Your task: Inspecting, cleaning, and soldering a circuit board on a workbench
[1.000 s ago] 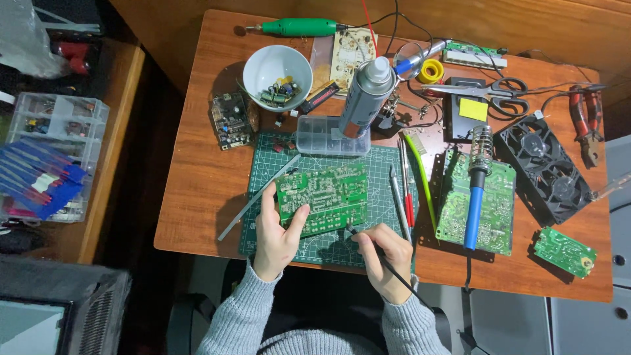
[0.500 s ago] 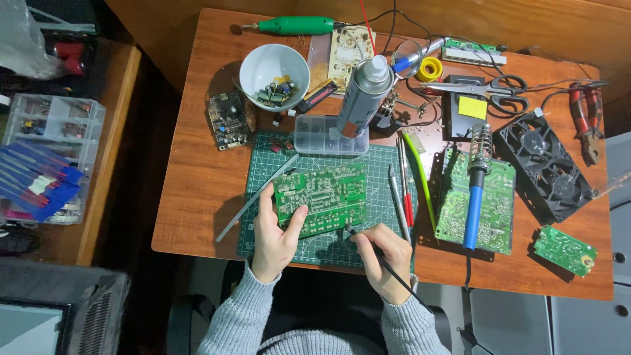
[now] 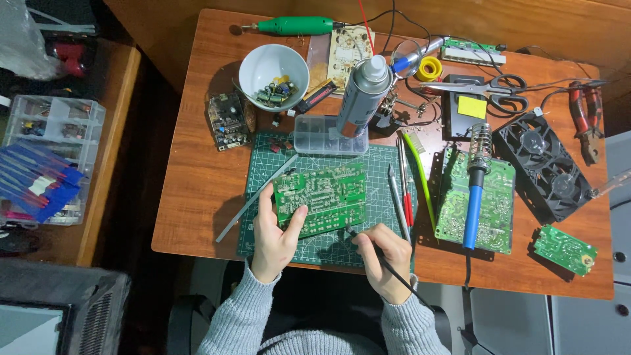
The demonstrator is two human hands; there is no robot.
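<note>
Head view: green board point(image 3: 322, 199) lies solder side up on the cutting mat point(image 3: 381, 177), near the desk's front edge, a bit left of centre. It's rectangular, slightly rotated, covered in pale traces and joints.

Left hand point(image 3: 275, 240) grips the board's front-left corner, thumb on top, fingers running up its left edge. Right hand point(image 3: 382, 258) is closed pen-style around a thin black probe point(image 3: 360, 242); tip sits at the board's front edge. Can't tell if the tip actually touches. Its black lead runs back over the wrist and off the front edge.

Right of the mat: second green board point(image 3: 453, 210) with a blue iron point(image 3: 474, 197) lying across it, black fan point(image 3: 545, 167) near the right edge, small board point(image 3: 565, 249) at the front-right corner. Back edge: green rotary tool point(image 3: 296, 25), white bowl point(image 3: 259, 66) of parts, spray can point(image 3: 360, 95), scissors point(image 3: 486, 85).

Component side of the held board is hidden. Bowl contents too small to identify. Forearms cut off by the bottom of the frame.
</note>
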